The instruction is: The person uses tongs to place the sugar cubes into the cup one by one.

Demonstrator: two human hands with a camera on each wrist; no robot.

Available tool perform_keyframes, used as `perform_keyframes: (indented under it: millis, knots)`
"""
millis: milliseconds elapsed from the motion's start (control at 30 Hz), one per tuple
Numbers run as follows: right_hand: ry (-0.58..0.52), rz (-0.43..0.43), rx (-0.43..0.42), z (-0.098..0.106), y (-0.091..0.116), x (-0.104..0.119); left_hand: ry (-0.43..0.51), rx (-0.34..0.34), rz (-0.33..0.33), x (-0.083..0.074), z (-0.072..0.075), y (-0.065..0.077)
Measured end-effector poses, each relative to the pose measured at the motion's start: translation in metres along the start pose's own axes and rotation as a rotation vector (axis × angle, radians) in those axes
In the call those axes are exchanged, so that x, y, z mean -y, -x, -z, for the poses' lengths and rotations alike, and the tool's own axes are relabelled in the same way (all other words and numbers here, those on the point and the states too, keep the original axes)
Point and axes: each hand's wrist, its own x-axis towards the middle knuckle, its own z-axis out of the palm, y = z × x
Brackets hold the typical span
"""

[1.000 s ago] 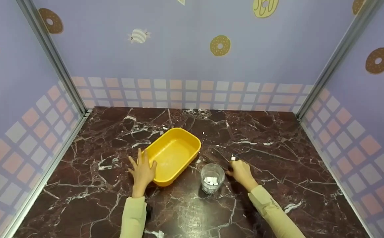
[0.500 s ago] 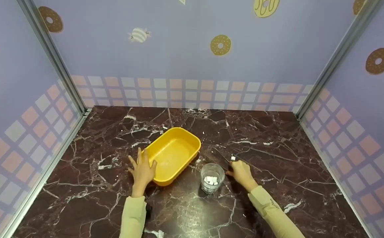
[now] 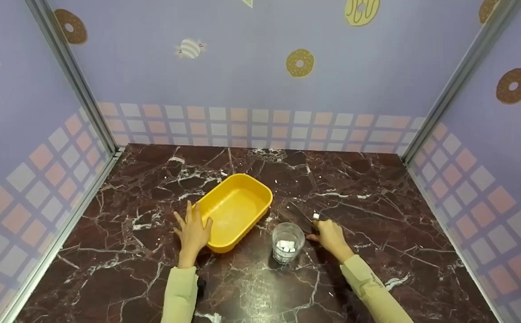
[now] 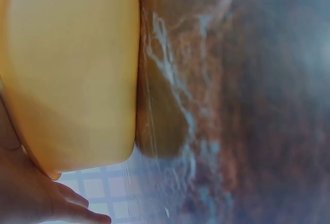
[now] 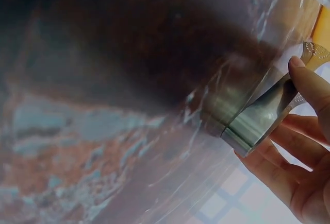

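Note:
My left hand [image 3: 193,233] lies over the near left rim of a yellow plastic basin [image 3: 242,206], its fingers straight and spread, thumb over the inner side. In the left wrist view that hand [image 4: 41,198] sits against the basin's outer wall [image 4: 77,80]. A clear drinking glass [image 3: 288,231] holding several white cubes [image 3: 286,245] stands right of the basin. Just right of the glass, my right hand [image 3: 328,233] pinches metal tongs [image 5: 263,113] between thumb and fingers. Their bent end faces away from me; the perforated tips are partly hidden by the thumb.
The dark red marbled tabletop [image 3: 143,269] carries small white specks beyond the basin. A patterned purple panel [image 3: 251,80] rises behind, with similar panels at both sides and metal corner posts [image 3: 462,76]. In the head view a small bright square [image 3: 316,216] shows just beyond my right knuckles.
My right hand and forearm have shifted very slightly right and toward me, still gripping the tongs. Left hand, basin and glass stay in place.

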Motion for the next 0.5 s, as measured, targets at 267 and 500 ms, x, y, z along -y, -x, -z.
perform_keyframes:
  millis: [267, 500]
  knots:
    - [-0.019, -0.032, 0.046, 0.01, 0.01, -0.008, 0.044, 0.041, 0.013, 0.0, 0.001, 0.0]
    - [-0.09, -0.067, 0.034, 0.026, 0.021, -0.016, 0.108, 0.067, 0.027, -0.002, 0.007, -0.002]
